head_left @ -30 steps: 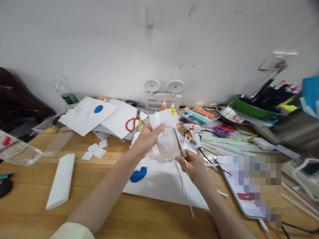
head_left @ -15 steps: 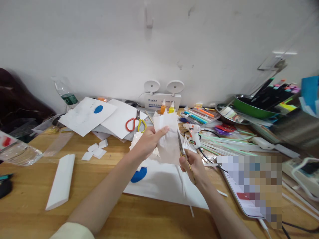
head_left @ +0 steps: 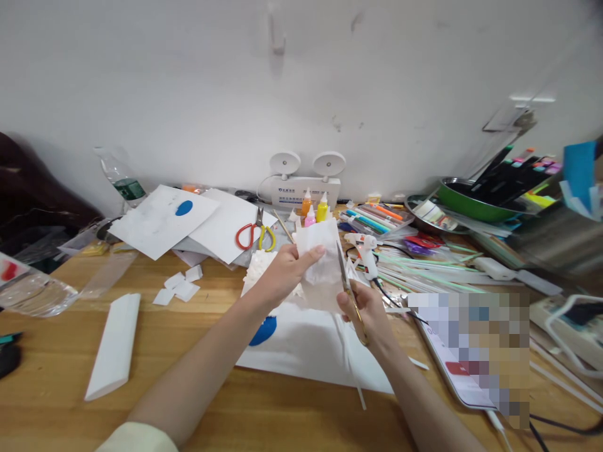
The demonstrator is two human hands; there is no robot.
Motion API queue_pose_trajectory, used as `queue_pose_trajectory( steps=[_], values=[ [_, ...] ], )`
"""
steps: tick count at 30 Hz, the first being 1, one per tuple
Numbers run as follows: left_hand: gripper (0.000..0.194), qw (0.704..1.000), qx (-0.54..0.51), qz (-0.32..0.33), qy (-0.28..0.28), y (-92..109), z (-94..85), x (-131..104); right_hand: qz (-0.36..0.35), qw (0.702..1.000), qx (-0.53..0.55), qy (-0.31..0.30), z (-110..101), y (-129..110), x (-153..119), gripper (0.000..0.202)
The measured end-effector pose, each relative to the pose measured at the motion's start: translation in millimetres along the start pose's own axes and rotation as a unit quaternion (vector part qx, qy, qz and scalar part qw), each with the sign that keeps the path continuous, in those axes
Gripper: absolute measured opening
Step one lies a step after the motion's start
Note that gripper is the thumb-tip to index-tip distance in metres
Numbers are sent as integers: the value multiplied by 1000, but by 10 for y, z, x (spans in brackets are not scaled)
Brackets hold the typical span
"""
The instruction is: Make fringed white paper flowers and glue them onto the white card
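Note:
My left hand point(head_left: 294, 267) grips a white sheet of paper point(head_left: 318, 285) with the thumb on its near face. In my right hand point(head_left: 370, 311) is a pair of scissors point(head_left: 343, 267) with gold handles, its blades along the sheet's right edge. A thin white strip point(head_left: 355, 370) hangs below the scissors. Underneath lies a larger white sheet point(head_left: 301, 355) with a blue patch point(head_left: 264, 331) on it. Beside my left hand is a crumpled white textured piece point(head_left: 257, 270), partly covered by the hand.
Red-and-yellow-handled scissors point(head_left: 257, 232) rest on papers at the back. Behind my hands stand small paint bottles point(head_left: 322, 208). To the right are a glue gun point(head_left: 363, 248), several straws point(head_left: 424, 270) and a phone point(head_left: 452, 351). A folded white paper point(head_left: 113, 345) lies at left.
My left hand and the paper have shifted slightly right and down, and the paper's top edge has dropped, showing a pink bottle behind. The scissors stay at the paper's right edge.

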State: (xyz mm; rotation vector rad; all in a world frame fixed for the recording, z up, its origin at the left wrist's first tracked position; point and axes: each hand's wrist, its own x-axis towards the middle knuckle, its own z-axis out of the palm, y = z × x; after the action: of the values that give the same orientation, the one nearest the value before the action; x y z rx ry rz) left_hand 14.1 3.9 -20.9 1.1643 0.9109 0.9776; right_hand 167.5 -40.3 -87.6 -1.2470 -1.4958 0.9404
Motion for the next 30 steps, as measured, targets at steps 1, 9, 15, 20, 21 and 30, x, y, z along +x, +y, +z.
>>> queue_pose_trajectory(
  steps=[1,9,15,20,21,30],
  values=[
    [32,1000,1,0,-1,-3,-1,0,0,1000,-3,3,-1,-2,-1,41],
    [31,999,-31,-10,12,40,33,-16,7,1000,-19,11,-11,-17,2,41],
    [30,997,-75,-19,6,63,52,-14,7,999,-27,24,-6,-34,2,42],
    [29,996,-84,-19,2,57,48,-7,6,998,-49,41,-2,-56,0,43],
    [29,996,-85,-20,2,58,49,-7,3,998,-51,44,-2,-62,2,44],
    [28,994,-107,-17,19,98,54,-28,4,996,-67,57,-1,-129,26,49]
  ],
)
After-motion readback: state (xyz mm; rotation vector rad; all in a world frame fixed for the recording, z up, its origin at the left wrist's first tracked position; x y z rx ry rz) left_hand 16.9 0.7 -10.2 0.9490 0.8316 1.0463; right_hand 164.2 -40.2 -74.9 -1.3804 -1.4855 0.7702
